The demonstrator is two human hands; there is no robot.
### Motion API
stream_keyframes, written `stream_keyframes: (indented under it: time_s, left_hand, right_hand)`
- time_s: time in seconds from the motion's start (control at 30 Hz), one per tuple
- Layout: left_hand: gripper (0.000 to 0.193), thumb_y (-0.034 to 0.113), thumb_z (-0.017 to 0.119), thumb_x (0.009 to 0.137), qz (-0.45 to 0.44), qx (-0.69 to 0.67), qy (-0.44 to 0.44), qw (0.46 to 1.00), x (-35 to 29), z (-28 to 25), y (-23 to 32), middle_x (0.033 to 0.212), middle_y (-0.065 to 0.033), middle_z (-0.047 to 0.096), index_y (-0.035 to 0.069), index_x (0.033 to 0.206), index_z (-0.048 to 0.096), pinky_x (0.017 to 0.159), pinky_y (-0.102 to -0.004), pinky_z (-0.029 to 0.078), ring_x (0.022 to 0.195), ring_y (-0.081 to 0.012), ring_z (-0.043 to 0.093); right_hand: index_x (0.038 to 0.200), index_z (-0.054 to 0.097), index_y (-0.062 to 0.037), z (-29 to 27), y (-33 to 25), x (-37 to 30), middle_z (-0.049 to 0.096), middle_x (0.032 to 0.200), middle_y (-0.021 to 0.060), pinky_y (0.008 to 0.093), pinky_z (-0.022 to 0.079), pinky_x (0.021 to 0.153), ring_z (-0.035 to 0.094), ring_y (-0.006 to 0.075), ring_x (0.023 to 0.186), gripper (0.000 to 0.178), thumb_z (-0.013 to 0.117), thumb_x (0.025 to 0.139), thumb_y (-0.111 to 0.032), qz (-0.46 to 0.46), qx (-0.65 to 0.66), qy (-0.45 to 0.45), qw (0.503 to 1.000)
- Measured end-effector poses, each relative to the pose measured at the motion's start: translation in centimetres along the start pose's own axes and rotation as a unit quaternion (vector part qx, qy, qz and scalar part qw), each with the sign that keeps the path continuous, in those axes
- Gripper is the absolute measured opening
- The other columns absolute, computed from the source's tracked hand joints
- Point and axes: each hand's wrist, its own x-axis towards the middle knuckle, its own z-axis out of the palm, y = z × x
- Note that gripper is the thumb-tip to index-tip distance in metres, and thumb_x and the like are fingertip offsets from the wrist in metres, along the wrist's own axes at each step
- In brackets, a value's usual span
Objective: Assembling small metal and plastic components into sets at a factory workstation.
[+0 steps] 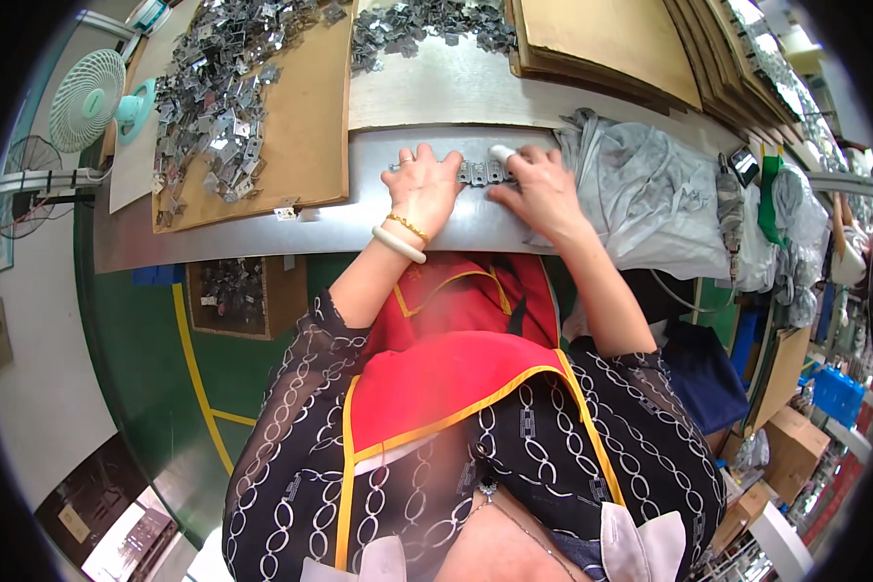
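A short row of small grey metal brackets (485, 173) lies on the bare metal tabletop in front of me. At the row's left end my left hand (425, 186) rests palm down, fingers spread over the pieces. My right hand (543, 184) touches the right end, with its thumb and fingers apart; one finger wears a white cover (501, 153). Whatever lies under both palms is hidden. Neither hand visibly grips anything.
Many loose metal brackets (218, 121) cover a brown board (306, 145) at left, and another heap (432, 29) lies at the back. Stacked brown boards (611, 48) stand far right. Beside my right hand are a grey plastic bag (650, 184) and a hanging power screwdriver (729, 204).
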Motion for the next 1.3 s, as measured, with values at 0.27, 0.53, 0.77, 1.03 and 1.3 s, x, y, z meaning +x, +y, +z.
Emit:
stream_keyframes:
  time_s: [0.27, 0.53, 0.77, 1.03, 1.3]
  left_hand:
    - [0.033, 0.034, 0.076, 0.087, 0.004, -0.027, 0.018, 0.999, 1.0, -2.7, -0.4, 0.114, -0.0146, 0.06, 0.025, 0.118, 0.066, 0.081, -0.0616, 0.051, 0.113, -0.0392, 0.057]
    - [0.033, 0.037, 0.075, 0.088, 0.123, -0.03, 0.175, 0.976, 12.5, -13.2, 5.2, 0.111, -0.0131, 0.061, 0.025, 0.117, 0.066, 0.078, -0.0604, 0.053, 0.111, -0.0385, 0.058]
    - [0.037, 0.041, 0.073, 0.091, 0.134, -0.031, 0.059, 0.989, 28.2, -11.9, 14.2, 0.128, -0.0146, 0.057, 0.026, 0.124, 0.066, 0.093, -0.0613, 0.048, 0.131, -0.0373, 0.047]
    - [0.068, 0.039, 0.088, 0.076, 0.224, -0.098, 0.145, 0.959, 30.2, -10.9, 11.3, 0.13, -0.0254, 0.056, 0.013, 0.133, 0.062, 0.101, -0.0472, 0.05, 0.122, -0.0434, 0.055]
    - [0.034, 0.015, 0.085, 0.076, 0.182, -0.199, 0.17, 0.948, 31.5, -9.4, 9.1, 0.097, -0.021, 0.069, 0.002, 0.105, 0.073, 0.086, -0.0467, 0.054, 0.098, -0.0395, 0.066]
  right_hand:
    - [0.118, 0.07, -0.0146, -0.9, 1.8, 0.5, 0.064, 0.114, 0.0131, 0.0499, 0.051, 0.087, 0.057, 0.0372, 0.112, 0.042, 0.079, 0.084, -0.036, 0.035, 0.028, -0.016, 0.999]
    - [0.122, 0.065, -0.005, -15.2, 9.1, 8.5, 0.064, 0.11, 0.0193, 0.0453, 0.047, 0.095, 0.057, 0.0382, 0.108, 0.043, 0.076, 0.087, -0.027, 0.035, 0.089, 0.117, 0.989]
    - [0.125, 0.066, -0.0151, -17.4, 16.6, 17.2, 0.064, 0.118, 0.0166, 0.0507, 0.05, 0.094, 0.057, 0.0388, 0.116, 0.044, 0.073, 0.089, -0.039, 0.112, -0.105, 0.099, 0.983]
    - [0.139, 0.061, -0.0125, -15.5, 22.5, 16.8, 0.059, 0.133, 0.0193, 0.0492, 0.046, 0.107, 0.053, 0.0384, 0.129, 0.064, 0.082, 0.082, -0.032, 0.027, -0.025, 0.184, 0.982]
    - [0.11, 0.075, -0.0025, -14.7, 25.9, 18.3, 0.07, 0.108, 0.0162, 0.0399, 0.055, 0.086, 0.069, 0.0318, 0.094, 0.033, 0.082, 0.082, -0.018, 0.108, 0.125, 0.224, 0.961]
